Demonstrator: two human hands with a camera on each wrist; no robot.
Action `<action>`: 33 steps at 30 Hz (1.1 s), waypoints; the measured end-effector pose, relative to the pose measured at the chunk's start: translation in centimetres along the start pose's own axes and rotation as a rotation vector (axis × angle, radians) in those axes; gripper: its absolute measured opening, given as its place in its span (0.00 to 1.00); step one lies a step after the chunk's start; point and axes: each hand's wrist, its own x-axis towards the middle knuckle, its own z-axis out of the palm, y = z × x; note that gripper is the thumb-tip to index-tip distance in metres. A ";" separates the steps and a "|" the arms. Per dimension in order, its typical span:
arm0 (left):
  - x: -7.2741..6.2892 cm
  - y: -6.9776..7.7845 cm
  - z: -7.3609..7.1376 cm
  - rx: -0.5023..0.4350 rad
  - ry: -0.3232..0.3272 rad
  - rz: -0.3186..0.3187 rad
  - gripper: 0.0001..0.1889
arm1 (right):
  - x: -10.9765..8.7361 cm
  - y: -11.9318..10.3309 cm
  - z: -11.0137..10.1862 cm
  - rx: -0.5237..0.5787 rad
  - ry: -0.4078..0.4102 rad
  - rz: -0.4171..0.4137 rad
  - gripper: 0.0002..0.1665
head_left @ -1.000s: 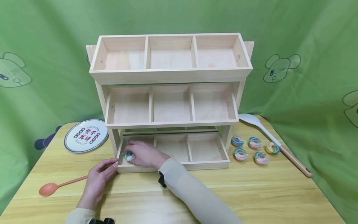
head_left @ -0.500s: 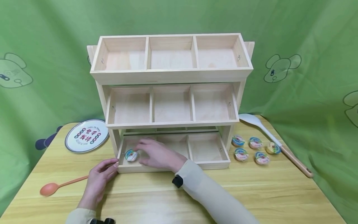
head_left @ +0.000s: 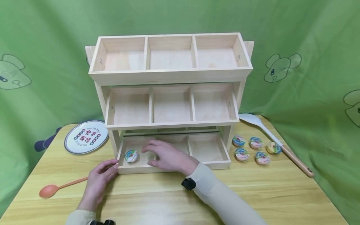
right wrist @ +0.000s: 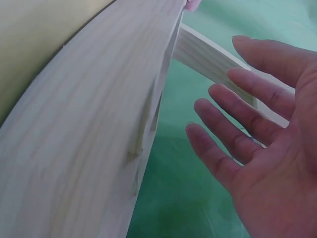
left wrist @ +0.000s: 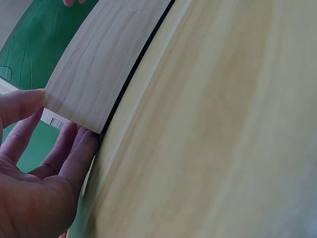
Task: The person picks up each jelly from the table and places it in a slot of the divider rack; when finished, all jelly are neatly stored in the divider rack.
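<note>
A three-tier wooden rack (head_left: 168, 77) stands on the table, each tier split into three compartments. In the bottom tier's left compartment sits a jelly cup (head_left: 131, 156) with a blue-and-white printed lid. My right hand (head_left: 171, 156) hovers over the bottom tier, just right of that cup, with nothing in its fingers. In the right wrist view, its fingers (right wrist: 218, 131) are spread and relaxed. My left hand (head_left: 99, 181) holds the bottom tier's front left corner. The left wrist view shows its fingers (left wrist: 74, 158) against the end of the wooden tray (left wrist: 104, 64).
Several more jelly cups (head_left: 256, 143) lie on the table right of the rack. A white ladle (head_left: 265, 130) with a wooden handle lies beyond them. A printed plate (head_left: 86, 137) is at the left, and an orange spoon (head_left: 49, 191) lies nearer. A green curtain (head_left: 180, 15) hangs behind.
My right hand has let go of the jelly cup in the bottom left compartment and moved right, its fingers opening. My left hand stays at the corner.
</note>
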 end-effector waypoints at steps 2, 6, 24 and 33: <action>0.0 0.0 0.0 0.000 0.001 0.001 0.09 | -0.5 0.0 -0.2 -0.001 0.006 -0.011 0.26; 0.0 0.0 0.0 -0.002 0.001 0.005 0.09 | -1.4 0.0 -0.6 0.006 0.016 -0.020 0.26; 0.0 0.0 -0.1 0.002 -0.009 0.001 0.09 | -4.6 1.5 -2.1 0.015 0.021 0.043 0.27; 0.0 0.0 -0.1 0.001 -0.009 0.006 0.10 | -6.2 2.2 -2.5 0.032 0.040 0.083 0.27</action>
